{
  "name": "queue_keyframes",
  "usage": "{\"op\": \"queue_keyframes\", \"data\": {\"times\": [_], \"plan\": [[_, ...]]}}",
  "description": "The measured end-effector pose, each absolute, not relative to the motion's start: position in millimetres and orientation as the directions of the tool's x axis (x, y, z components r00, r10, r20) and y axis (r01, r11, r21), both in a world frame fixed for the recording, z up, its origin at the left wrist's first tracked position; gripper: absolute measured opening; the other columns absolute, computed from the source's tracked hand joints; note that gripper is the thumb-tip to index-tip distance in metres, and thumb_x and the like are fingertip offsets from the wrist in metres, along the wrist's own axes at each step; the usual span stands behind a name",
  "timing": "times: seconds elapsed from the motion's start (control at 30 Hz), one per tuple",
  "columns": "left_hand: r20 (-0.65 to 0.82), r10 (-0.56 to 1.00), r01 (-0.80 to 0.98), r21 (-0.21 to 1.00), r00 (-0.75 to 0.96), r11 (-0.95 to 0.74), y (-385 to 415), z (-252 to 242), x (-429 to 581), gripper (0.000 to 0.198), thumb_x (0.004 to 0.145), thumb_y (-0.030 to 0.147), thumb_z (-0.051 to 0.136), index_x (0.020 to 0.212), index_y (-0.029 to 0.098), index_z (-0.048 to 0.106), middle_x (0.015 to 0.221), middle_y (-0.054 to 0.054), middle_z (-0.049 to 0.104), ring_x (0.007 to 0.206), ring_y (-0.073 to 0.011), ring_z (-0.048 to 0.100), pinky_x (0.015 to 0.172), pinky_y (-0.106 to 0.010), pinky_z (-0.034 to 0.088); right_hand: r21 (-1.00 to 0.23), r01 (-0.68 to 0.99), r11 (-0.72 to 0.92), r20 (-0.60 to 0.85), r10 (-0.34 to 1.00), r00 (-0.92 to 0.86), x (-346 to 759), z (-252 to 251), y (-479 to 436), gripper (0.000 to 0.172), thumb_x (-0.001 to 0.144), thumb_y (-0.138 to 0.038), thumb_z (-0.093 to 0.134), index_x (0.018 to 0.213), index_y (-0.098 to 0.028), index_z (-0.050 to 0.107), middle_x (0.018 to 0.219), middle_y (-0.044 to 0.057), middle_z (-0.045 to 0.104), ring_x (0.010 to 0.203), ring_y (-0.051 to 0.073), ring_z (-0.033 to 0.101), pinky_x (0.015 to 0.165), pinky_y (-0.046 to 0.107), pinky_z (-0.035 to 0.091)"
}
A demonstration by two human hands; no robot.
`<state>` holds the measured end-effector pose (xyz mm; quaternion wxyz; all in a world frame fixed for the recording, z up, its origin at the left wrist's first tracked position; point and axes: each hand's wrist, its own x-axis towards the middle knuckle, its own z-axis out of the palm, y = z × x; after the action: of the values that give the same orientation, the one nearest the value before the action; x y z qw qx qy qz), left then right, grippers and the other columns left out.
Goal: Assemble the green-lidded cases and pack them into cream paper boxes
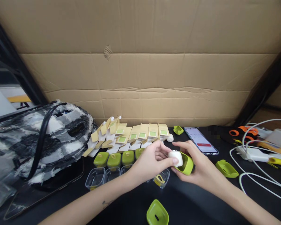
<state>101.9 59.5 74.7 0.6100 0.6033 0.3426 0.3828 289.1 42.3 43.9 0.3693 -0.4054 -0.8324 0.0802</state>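
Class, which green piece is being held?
The green cup in the right hand, beside the white piece in the left hand; the other visible green pieces are not held.

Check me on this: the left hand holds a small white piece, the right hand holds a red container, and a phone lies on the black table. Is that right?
Not quite: the container in the right hand is green, not red, as the head view shows. The left hand does hold the small white piece, and the phone does lie on the black table.
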Motion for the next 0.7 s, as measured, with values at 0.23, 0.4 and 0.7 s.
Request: {"op": "queue_keyframes", "data": {"times": [0.23, 0.4, 0.7], "plan": [[-0.012, 0.869, -0.024, 0.999, 0.494, 0.027, 60, 74, 100, 0.035, 0.063, 0.013, 0.078, 0.082, 0.018, 0.049, 0.075, 0.002, 0.063, 0.071, -0.0118, 0.062, 0.073, -0.03, 0.047, -0.434, 0.589, 0.681, 0.516, 0.725, -0.457, 286, 49, 40, 0.042, 0.076, -0.017, 0.065, 0.112, -0.028, 0.048, 0.095, 0.003, 0.049, 0.086, 0.022, 0.059, 0.073, 0.037, 0.053], [-0.042, 0.857, -0.119, 0.986, 0.514, 0.12, 60, 69, 101, 0.059, 0.053, 0.021, 0.087, 0.091, 0.021, 0.041, 0.077, 0.002, 0.066, 0.077, -0.0157, 0.065, 0.075, -0.033, 0.048, -0.438, 0.571, 0.695, 0.538, 0.711, -0.453, 286, 48, 40, 0.035, 0.073, -0.016, 0.066, 0.101, -0.026, 0.047, 0.092, 0.002, 0.051, 0.08, 0.02, 0.058, 0.068, 0.033, 0.052], [-0.123, 0.868, -0.191, 0.952, 0.481, 0.241, 49, 66, 109, 0.043, 0.074, 0.039, 0.074, 0.102, 0.015, 0.053, 0.093, -0.004, 0.061, 0.087, -0.015, 0.06, 0.083, -0.032, 0.045, -0.435, 0.541, 0.72, 0.698, 0.649, -0.302, 285, 35, 45, 0.04, 0.076, -0.025, 0.07, 0.099, -0.026, 0.037, 0.094, 0.003, 0.043, 0.082, 0.02, 0.053, 0.068, 0.031, 0.049]]}}
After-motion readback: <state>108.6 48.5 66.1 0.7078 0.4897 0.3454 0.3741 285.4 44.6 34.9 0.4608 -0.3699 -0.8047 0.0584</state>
